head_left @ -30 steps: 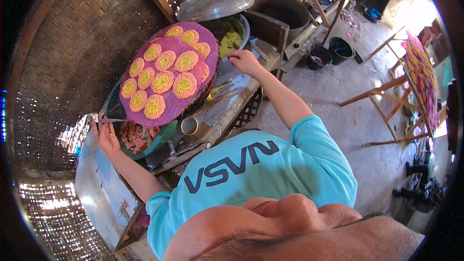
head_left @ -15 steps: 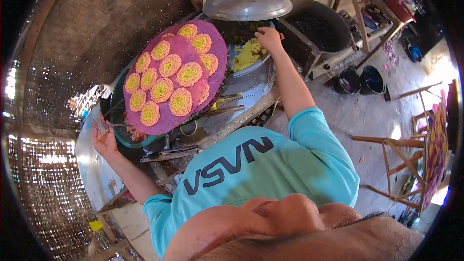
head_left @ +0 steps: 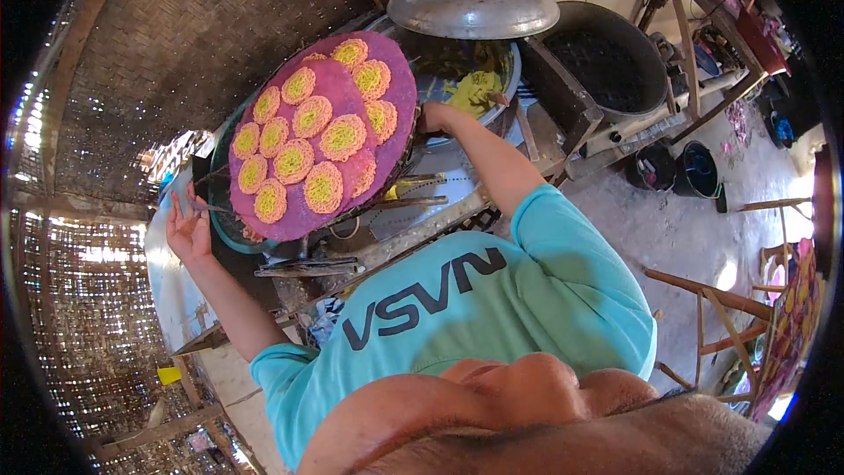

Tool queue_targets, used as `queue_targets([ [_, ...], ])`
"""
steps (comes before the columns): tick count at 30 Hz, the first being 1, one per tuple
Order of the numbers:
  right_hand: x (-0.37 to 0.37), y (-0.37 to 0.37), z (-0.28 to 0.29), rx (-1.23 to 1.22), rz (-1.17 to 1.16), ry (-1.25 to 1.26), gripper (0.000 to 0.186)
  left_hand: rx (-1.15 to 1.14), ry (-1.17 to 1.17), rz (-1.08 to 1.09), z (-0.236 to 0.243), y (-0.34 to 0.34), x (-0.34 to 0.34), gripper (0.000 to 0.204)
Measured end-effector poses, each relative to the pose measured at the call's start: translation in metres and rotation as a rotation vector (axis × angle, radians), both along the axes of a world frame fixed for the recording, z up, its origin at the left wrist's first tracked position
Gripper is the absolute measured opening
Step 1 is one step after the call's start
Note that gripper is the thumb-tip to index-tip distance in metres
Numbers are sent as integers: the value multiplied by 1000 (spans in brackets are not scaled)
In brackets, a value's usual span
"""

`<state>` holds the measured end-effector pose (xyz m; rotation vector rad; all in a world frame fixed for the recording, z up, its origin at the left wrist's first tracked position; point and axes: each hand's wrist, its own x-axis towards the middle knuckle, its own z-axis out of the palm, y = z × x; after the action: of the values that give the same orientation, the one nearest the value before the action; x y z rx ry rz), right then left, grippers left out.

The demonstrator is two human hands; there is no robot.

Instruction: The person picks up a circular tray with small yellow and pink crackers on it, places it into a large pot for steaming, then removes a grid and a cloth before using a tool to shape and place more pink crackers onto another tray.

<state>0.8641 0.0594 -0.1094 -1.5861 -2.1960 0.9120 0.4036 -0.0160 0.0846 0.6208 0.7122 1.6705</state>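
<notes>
Purple round tray [head_left: 352, 97], at ten o'clock, loaded with yellow noodle nests [head_left: 343, 136]; gripped by right hand [head_left: 432, 117] at three o'clock rim, left hand [head_left: 187, 230] spread wide at eight o'clock. Probably light, stiff, nests loose; best held at opposite edges, level.

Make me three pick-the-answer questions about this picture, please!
1. Where is the right hand? A on the round tray rim; B on a chair; C on the floor.
2. What colour is the tray? A green; B purple; C white.
3. The big dark pot is: A covered; B tipped over; C uncovered.

Answers: 1 A, its fingers curl on the rim. 2 B, purple shows between the yellow noodle nests. 3 C, its dark inside shows.
</notes>
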Motion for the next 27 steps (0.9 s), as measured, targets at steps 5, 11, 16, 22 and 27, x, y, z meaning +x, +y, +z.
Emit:
queue_targets([
  [5, 3, -15, 13, -78, -166, 277, 22, 13, -22, -21, -3, -1, -4, 43],
  [11, 8, 19, -39, -532, -725, 1237, 12, 31, -63, -34, -6, 9, -8, 41],
  [16, 11, 19, -37, -199, -783, 1350, 8, 20, -68, -77, -6, 16, -12, 38],
  [22, 37, 28, 79, 80, -855, 1681, 5, 14, -67, -52, -5, 31, -12, 38],
  [27, 60, 50, 164, 513, -684, 1412, 20, 15, -83, -47, -10, 50, -24, 38],
])
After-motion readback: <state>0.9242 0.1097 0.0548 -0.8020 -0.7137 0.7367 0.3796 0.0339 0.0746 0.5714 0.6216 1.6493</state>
